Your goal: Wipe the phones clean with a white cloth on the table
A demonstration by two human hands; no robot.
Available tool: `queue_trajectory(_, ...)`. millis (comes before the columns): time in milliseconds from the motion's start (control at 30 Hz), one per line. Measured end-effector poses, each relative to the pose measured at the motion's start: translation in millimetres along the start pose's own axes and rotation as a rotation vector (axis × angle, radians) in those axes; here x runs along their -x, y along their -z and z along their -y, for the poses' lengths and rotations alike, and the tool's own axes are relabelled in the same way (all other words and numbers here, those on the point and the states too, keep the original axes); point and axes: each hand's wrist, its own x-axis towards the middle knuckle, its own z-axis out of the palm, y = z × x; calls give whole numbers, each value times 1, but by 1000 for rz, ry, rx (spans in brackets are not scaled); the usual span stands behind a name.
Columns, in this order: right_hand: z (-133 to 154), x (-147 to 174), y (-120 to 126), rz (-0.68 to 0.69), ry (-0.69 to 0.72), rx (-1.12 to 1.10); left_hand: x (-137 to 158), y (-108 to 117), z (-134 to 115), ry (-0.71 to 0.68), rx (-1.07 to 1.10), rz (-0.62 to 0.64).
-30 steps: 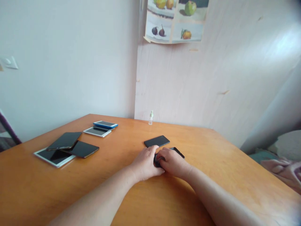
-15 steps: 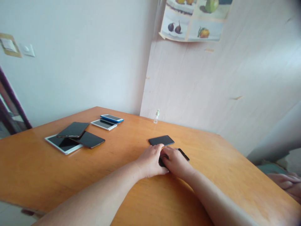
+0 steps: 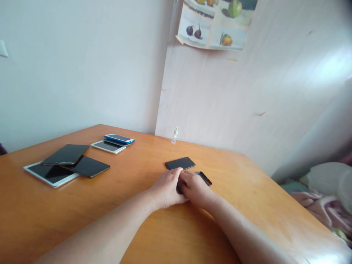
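My left hand (image 3: 168, 188) curls around the left end of a black phone (image 3: 179, 189) close to the tabletop. My right hand (image 3: 195, 187) is closed over the same phone from the right, its fingers bent against it. Most of the phone is hidden by my fingers. From behind my right hand juts a black phone case (image 3: 205, 178), with a raised rim and a hollow inside; whether it is still joined to the phone I cannot tell. Just beyond my hands a flat dark phone (image 3: 180, 163) lies on the wooden table (image 3: 132, 176).
At the left, two dark tablets (image 3: 64, 154) overlap a white-framed tablet (image 3: 49, 175). Farther back, a blue-edged device (image 3: 119, 138) rests partly on a white tablet (image 3: 108, 146). A small clear pump bottle (image 3: 174, 136) stands near the wall. Pink cloth (image 3: 321, 209) lies beyond the table's right edge.
The camera view has turned to the right, so everything sits farther left. The piece behind my right hand now shows its hollow inside and rim. Both hands keep their hold.
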Motion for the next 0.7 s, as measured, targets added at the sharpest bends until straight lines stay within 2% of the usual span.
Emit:
queue_trajectory(67,0,-1,0,15,31,-32,-1,0,1,0,1,-3)
queue_trajectory(100,-6,-2,2,4,-5,-16,-1,0,1,6,-1,5)
queue_trajectory(233,-40,-1,10,-119,-305,148,0,1,0,40,-14,38)
queue_trajectory(300,-44,1,9,-142,-346,172,0,1,-1,54,-21,39)
queue_trajectory(333,-40,1,8,-134,-310,154,0,1,-1,56,-23,39)
queue_trajectory(467,-12,3,2,-2,-28,-1,0,1,-1,34,-18,34)
queue_trajectory(533,-10,2,4,35,-12,1,0,1,-1,36,-15,38)
queue_trajectory(700,-45,2,18,-68,-391,284,1,2,-2,81,0,60)
